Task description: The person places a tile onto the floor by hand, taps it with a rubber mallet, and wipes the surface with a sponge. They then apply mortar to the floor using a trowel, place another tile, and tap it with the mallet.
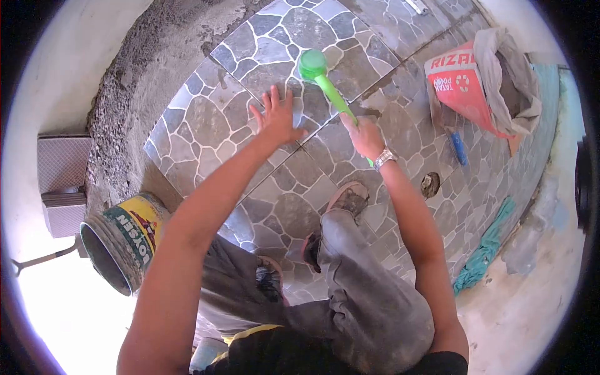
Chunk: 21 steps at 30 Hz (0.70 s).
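Observation:
My right hand [364, 137] is wrapped round the handle of a green mallet [335, 95]. The mallet's round head lies over a floor tile [257, 67] with a grey stone pattern and pale joint lines. My left hand [276, 115] rests flat on the tiles with its fingers spread, to the left of the mallet. A dark seam between tiles runs close by both hands. On my right wrist is a metal watch [385, 157].
Bare rough mortar [128, 94] borders the tiles at left. A Boysen bucket [122, 240] lies tilted by my left arm, near stacked tiles [62, 162]. At right are an open red-and-white sack [478, 84], a blue-handled tool [459, 148], a floor drain hole [430, 184] and teal cloth [484, 250].

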{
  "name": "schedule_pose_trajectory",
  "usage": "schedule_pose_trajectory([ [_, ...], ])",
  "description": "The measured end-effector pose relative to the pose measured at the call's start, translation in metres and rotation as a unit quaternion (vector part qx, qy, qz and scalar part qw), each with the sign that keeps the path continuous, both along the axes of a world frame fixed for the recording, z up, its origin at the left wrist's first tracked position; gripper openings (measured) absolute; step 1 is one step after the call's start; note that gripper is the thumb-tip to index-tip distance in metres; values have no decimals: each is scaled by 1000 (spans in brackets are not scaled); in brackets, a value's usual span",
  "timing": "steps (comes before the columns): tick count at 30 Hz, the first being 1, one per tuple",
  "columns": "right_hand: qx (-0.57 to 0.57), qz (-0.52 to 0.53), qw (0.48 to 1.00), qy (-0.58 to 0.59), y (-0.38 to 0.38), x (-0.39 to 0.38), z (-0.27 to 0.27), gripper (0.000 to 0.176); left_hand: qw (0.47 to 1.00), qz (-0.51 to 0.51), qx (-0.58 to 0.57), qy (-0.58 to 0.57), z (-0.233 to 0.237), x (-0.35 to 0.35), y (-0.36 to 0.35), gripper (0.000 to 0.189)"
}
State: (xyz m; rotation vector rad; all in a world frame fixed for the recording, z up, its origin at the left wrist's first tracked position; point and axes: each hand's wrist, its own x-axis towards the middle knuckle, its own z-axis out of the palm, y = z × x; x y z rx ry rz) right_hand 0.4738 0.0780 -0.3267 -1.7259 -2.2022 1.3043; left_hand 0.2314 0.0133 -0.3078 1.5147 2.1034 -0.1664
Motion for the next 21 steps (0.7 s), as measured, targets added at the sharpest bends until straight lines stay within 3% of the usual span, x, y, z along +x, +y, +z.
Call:
schedule_pose_trajectory([
  [9, -2, 53, 998, 13, 4, -3, 16, 75, 999, -35, -21, 33, 15, 16, -8, 119],
  [11, -3, 75, 997, 21, 7, -2, 12, 75, 996, -61, -36, 62, 3, 2, 3, 117],
  [13, 20, 105, 994, 8, 5, -1, 10, 75, 999, -21, -2, 29, -11, -36, 23, 119],
  [15, 46, 87, 995, 29, -2, 8, -26, 75, 1000, 6, -1, 27, -10, -47, 43, 121],
  [16, 60, 85, 994, 42, -3, 1, -15, 75, 999, 16, -11, 44, -2, -53, 54, 121],
  [17, -42, 11, 999, -1, -7, 1, -1, 76, 997, 32, -17, 64, 7, -63, 67, 122],
  [19, 12, 15, 1000, 1, -15, 4, 7, 75, 995, 21, -55, 86, 13, -72, 87, 123],
  [21, -58, 2, 998, 0, -16, 3, 12, 71, 993, 6, -69, 98, 4, -86, 100, 125],
])
